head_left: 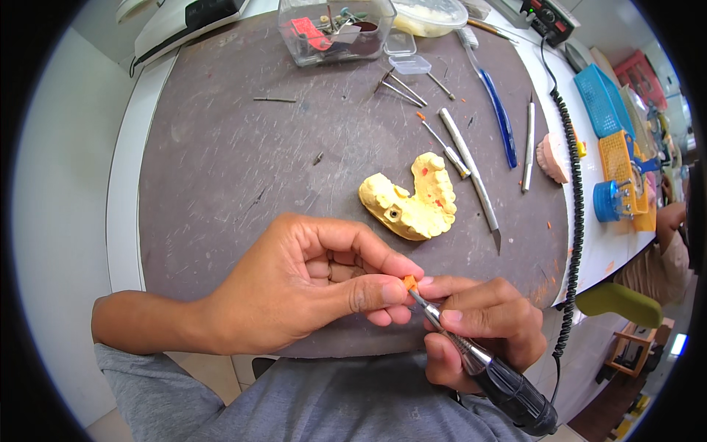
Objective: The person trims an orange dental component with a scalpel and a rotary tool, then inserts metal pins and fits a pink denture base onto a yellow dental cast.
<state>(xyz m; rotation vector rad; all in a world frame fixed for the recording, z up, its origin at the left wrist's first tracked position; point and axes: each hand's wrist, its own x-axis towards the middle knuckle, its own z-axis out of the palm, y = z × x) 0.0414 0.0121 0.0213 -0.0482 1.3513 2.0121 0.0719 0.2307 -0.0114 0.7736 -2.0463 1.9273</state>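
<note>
Between the thumb and forefinger of my left hand (pixel 309 283) is a tiny orange piece (pixel 409 282), probably a small dental part, mostly covered by the fingertips. My right hand (pixel 490 320) grips a black and silver rotary handpiece (pixel 479 357), slanting up to the left. Its tip meets the orange piece, and the two hands' fingertips are close together there. Just beyond them lies a yellow plaster dental model (pixel 412 199), horseshoe shaped, with red marks on its teeth and a dark round hole in its near side.
Right of the model lie a craft knife (pixel 471 173), a thin bur (pixel 444 149), a blue-handled brush (pixel 501 121) and a slim silver tool (pixel 529 147). A clear box (pixel 335 37) of small parts stands at the back. A coiled black cord (pixel 576 221) runs along the right edge by a pink model (pixel 551 158).
</note>
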